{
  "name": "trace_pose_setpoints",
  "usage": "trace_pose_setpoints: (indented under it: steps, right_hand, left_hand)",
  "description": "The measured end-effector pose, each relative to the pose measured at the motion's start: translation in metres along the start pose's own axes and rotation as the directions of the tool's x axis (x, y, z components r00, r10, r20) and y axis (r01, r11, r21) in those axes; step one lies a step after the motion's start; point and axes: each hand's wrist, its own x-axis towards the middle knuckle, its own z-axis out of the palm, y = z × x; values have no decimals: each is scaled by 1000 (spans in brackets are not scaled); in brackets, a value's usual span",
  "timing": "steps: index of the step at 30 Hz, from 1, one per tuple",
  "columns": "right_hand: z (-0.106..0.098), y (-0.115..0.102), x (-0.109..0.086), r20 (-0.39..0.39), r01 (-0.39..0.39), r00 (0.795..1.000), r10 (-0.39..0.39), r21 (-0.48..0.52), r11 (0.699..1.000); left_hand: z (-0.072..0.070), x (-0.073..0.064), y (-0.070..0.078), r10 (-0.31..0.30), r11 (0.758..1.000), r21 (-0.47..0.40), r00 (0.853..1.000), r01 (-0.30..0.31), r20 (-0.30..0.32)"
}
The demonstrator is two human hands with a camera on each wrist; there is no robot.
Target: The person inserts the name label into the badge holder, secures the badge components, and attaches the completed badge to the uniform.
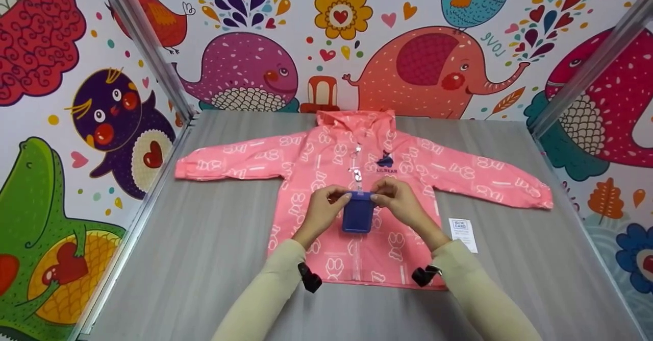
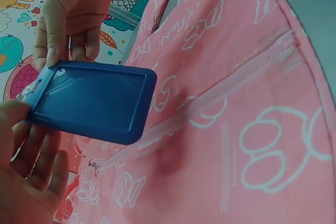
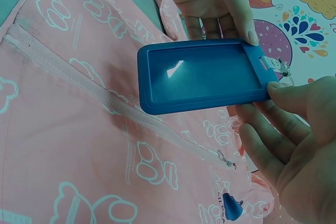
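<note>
Both hands hold a dark blue badge holder (image 1: 357, 217) upright above the front of a pink hooded jacket (image 1: 316, 172). My left hand (image 1: 326, 203) pinches its top left corner, and my right hand (image 1: 398, 200) pinches the top right corner. In the right wrist view the badge holder (image 3: 199, 74) has a raised frame around a shiny dark window, and a clear strap with a metal clip (image 3: 281, 66) at its slotted end. The left wrist view shows thumbs on the near face of the badge holder (image 2: 92, 100) and fingers behind it.
The jacket lies spread on a grey wood-grain table (image 1: 224, 228), sleeves out to both sides. A small white printed card (image 1: 463, 235) lies right of its hem. Colourful cartoon-printed panels (image 1: 336, 50) with metal posts (image 1: 148, 45) stand around the table's back and sides.
</note>
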Motion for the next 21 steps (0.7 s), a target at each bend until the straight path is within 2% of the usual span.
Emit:
trace_pose_setpoints:
  steps: [7,12,17,19,21]
  right_hand:
    - [-5,-4,3,32,-11,999,11,-1,1000]
    - [-10,-12,13,54,-1,999,1,-8,1000]
    - [-11,-23,24,119,35,993,-26,-75,997]
    - [-10,-26,27,138,45,990,-31,-103,994]
    - [-10,-37,25,157,42,987,-25,-110,993]
  left_hand:
    - [0,-4,0,23,1000,-11,1000,-23,-11]
    - [3,-7,-1,24,1000,-5,1000,-24,-3]
    - [7,-10,-2,20,1000,-12,1000,-20,6]
    - [7,-13,6,20,1000,-10,1000,-19,17]
    - [7,-14,6,26,999,-20,999,-25,26]
